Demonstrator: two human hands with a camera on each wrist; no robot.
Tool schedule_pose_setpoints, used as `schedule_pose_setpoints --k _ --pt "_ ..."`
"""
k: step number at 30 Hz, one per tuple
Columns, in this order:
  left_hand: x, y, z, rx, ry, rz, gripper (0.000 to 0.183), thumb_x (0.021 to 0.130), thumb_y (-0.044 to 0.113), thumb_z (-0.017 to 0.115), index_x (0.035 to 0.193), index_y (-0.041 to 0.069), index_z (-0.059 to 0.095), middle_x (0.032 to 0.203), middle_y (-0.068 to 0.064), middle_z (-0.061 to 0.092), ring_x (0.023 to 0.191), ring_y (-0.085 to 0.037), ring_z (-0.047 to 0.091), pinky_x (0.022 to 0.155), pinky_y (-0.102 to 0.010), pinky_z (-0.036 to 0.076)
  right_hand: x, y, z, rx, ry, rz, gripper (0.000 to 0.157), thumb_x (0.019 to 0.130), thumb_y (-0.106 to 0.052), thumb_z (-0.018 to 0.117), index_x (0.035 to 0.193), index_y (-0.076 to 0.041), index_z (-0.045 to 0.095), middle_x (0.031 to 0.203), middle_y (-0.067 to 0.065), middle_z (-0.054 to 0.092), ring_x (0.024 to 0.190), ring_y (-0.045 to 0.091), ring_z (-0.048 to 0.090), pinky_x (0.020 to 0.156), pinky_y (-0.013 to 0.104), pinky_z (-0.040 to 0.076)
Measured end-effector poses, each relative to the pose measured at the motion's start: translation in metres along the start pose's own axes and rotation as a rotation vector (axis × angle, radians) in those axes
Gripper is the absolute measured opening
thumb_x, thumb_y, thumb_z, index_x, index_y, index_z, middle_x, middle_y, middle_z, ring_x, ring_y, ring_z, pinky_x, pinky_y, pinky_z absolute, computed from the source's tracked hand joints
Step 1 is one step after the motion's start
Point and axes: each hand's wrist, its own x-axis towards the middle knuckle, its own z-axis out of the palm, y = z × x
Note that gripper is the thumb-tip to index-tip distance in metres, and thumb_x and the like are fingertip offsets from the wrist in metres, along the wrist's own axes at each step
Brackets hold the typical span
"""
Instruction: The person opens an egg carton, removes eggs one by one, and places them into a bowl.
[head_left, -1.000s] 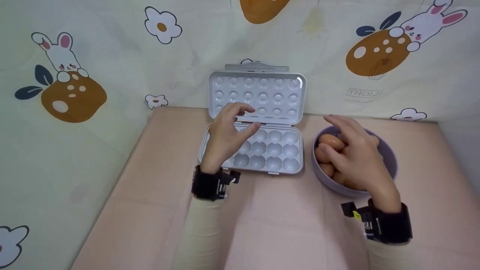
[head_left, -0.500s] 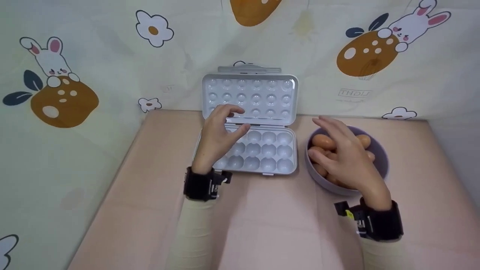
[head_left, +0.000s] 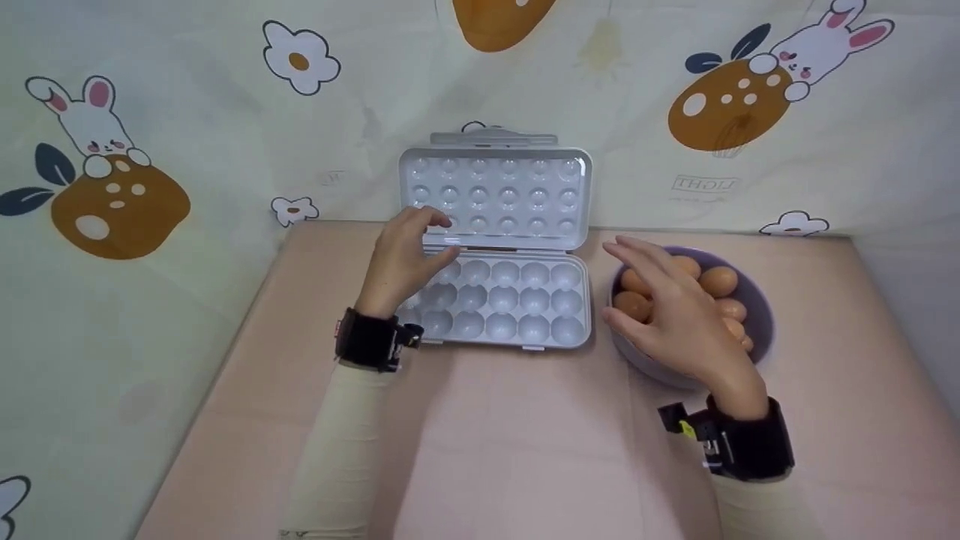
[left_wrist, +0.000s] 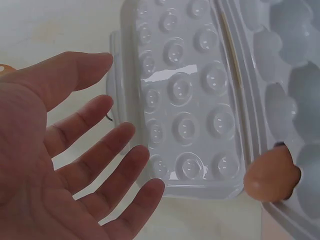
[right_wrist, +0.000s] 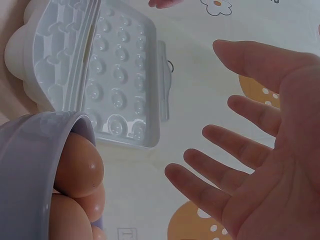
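My left hand [head_left: 396, 264] hovers over the left side of an opened egg carton, fingers spread and holding nothing. The pale grey tray [head_left: 517, 285] has rows of round hollows, and its dimpled lid [head_left: 495, 180] stands raised behind. In the left wrist view, one brown egg [left_wrist: 270, 175] sits in the tray's back left corner; the left hand covers that spot in the head view. My right hand [head_left: 686, 322] is above the left front of a lilac bowl [head_left: 761, 315], thumb and fingers apart with nothing between them. Several brown eggs [head_left: 718, 281] fill the bowl, some hidden beneath this hand.
A pink cloth [head_left: 517, 442] covers the table, with the carton and bowl side by side towards its back edge. Behind them hangs a pale curtain [head_left: 225, 135] printed with rabbits and flowers. The carton's handle [head_left: 495, 138] sticks up above the lid.
The left hand has moved left across the carton, uncovering more hollows. My right hand has shifted slightly left over the bowl, so more eggs show on its right. The whole head view has drifted.
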Motion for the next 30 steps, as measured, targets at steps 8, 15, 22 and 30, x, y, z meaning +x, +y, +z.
schedule_pose_setpoints --k 8,15,22,30 --pt "0.01 -0.022 0.003 0.109 -0.129 -0.119 0.038 0.082 0.004 0.081 0.118 0.001 0.071 0.118 -0.022 0.066 0.111 -0.036 0.058 0.097 -0.049 0.05 -0.001 -0.004 0.005 -0.007 -0.025 0.002 0.077 0.092 -0.023 0.083 0.16 -0.021 0.048 0.166 0.004 0.043 0.149 0.028 0.046 0.118 0.054 0.041" --pt "0.013 -0.032 0.006 0.179 -0.201 -0.186 0.036 0.08 -0.003 0.069 0.116 -0.003 0.072 0.111 -0.02 0.061 0.107 -0.039 0.058 0.095 -0.05 0.052 -0.001 -0.006 0.006 -0.023 -0.035 0.011 0.079 0.092 -0.023 0.084 0.161 -0.023 0.046 0.166 0.005 0.043 0.149 0.027 0.047 0.118 0.054 0.042" --pt "0.011 -0.036 0.008 0.16 -0.219 -0.242 0.024 0.088 0.001 0.067 0.111 -0.003 0.072 0.11 -0.019 0.059 0.103 -0.037 0.059 0.092 -0.051 0.053 0.0 -0.006 0.006 -0.012 -0.043 0.022 0.08 0.092 -0.024 0.084 0.162 -0.028 0.046 0.167 0.002 0.042 0.149 0.027 0.046 0.119 0.054 0.041" --pt "0.013 -0.039 0.011 0.158 -0.206 -0.267 0.014 0.085 0.0 0.068 0.097 -0.007 0.071 0.113 -0.02 0.06 0.102 -0.037 0.059 0.091 -0.051 0.053 0.0 -0.007 0.006 -0.014 -0.036 0.011 0.079 0.092 -0.024 0.084 0.162 -0.029 0.046 0.167 0.0 0.042 0.149 0.025 0.046 0.12 0.051 0.04"
